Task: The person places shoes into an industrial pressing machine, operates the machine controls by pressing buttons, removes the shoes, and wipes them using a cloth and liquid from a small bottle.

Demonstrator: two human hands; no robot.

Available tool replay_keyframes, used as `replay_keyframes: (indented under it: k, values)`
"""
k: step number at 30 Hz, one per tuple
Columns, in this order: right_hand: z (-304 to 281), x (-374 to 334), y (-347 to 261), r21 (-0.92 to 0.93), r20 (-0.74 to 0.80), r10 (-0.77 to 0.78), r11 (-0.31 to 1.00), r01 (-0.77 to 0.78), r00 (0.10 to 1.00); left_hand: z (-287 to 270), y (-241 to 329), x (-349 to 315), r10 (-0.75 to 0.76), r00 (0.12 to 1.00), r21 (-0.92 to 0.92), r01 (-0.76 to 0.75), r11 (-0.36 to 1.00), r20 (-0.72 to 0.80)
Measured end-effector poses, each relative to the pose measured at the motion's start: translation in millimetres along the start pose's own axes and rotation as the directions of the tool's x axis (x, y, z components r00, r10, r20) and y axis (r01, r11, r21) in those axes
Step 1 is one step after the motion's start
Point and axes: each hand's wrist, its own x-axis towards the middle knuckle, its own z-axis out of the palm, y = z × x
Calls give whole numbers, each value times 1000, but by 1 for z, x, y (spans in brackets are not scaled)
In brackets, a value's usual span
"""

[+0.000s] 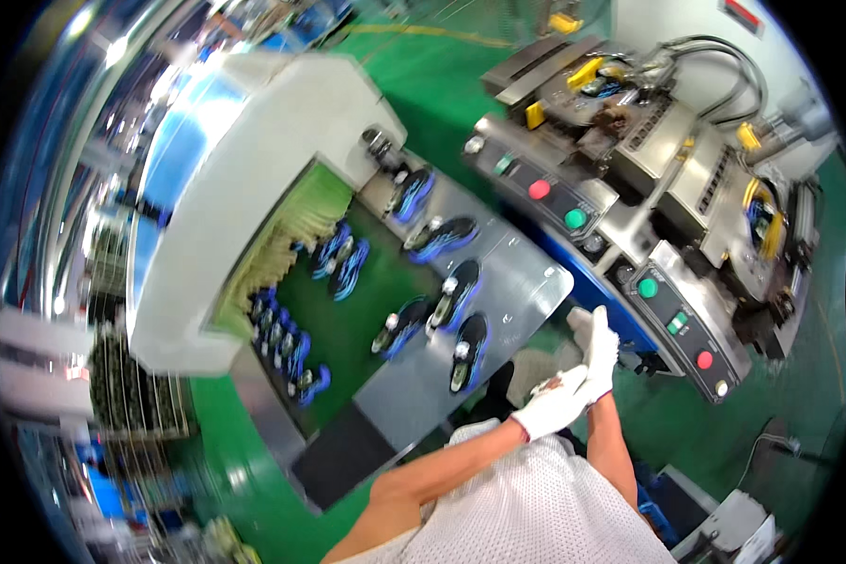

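Both my hands wear white knit gloves and meet in front of my body, right of the steel table. My left hand (553, 406) reaches across to the wrist side of my right hand and grips its white glove (592, 383); part of its fingers is hidden there. My right hand (600, 350) points away from me with its fingers stretched out, holding nothing. Nearest to them on the steel table (526, 268) lies a black and blue shoe (470, 350). Several similar shoes, such as one shoe (459, 289) and another shoe (444, 237), lie farther along.
Left stands a white machine (244, 179) with a bristle curtain (282, 235); more shoes (282, 338) sit on its green belt (334, 329). At right, a metal press (667, 179) carries button panels (681, 320). A loaded rack (127, 357) stands far left.
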Motion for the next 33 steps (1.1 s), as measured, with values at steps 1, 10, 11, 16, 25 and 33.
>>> replay_keyframes:
  k: [1, 10, 11, 16, 25, 33]
  values:
    - [-4, 9, 7, -16, 39, -28, 999, 29, 999, -7, 13, -4, -35, 999, -35, 35, 999, 14]
    - [83, -25, 57, -708, 305, 181, 700, 96, 935, -81, -128, -73, 24, 861, 88, 24, 996, -509]
    - [100, -38, 62, -770, 250, 181, 632, 82, 951, -102, -150, -82, 12, 798, 124, 79, 989, -602]
    - [184, -37, 151, -887, 16, 195, 455, -77, 981, -173, -240, -94, -86, 601, 46, 201, 979, -795]
    - [225, 30, 202, -240, -463, 70, 950, -201, 884, -257, -331, -48, -185, 815, 232, 362, 903, -550]
    - [346, 122, 138, -495, -474, -44, 839, -225, 879, -346, -378, 0, -25, 740, 201, 215, 956, -672]
